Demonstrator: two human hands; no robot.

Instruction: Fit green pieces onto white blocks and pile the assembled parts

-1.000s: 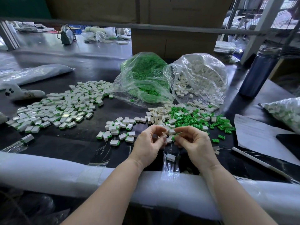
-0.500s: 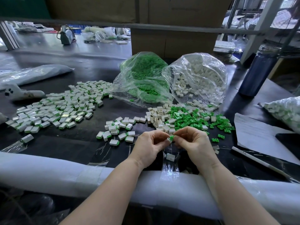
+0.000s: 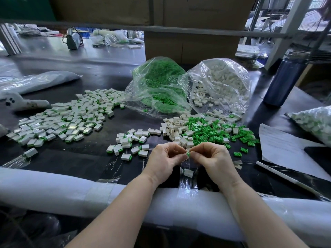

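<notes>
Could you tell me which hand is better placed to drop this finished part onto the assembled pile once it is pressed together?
Left, probably. The assembled pile lies on the left hand's side, while the right hand sits beside the loose green pieces.

Green loose pieces [image 3: 211, 133], white blocks [image 3: 176, 129], white-and-green assembled parts [image 3: 60, 120], dark blue bottle [image 3: 282, 81], black tabletop [image 3: 80, 158].

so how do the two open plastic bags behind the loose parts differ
The left bag holds green pieces; the right bag holds white blocks. The left bag's film is slumped and folded over its contents, while the right bag bulges rounder. White blocks spill thickly from the right bag's mouth; few green pieces lie at the left bag's. Both are clear plastic, lying open toward the person.
</notes>
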